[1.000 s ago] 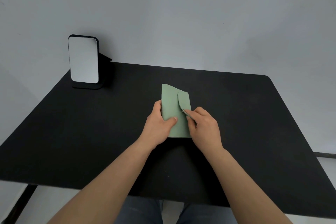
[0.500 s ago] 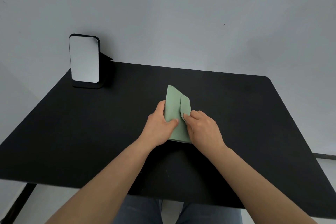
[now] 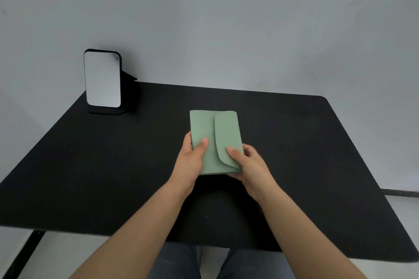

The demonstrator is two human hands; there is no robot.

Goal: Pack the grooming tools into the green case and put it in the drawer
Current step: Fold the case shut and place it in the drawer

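Green case, flap closed, held above the black table.

Both hands hold the green case between them, forearms reaching in from the near edge.

The left hand grips the case's left edge, its thumb laid flat on the front face and its fingers tucked behind, out of sight. The right hand takes the lower right corner, its thumb pressed on the rounded flap while the fingers curl round the back and right side, slightly blurred. Both wrists are close together with the palms turned inward toward each other. The bare forearms run up from the lower corners of the view and converge at the case.
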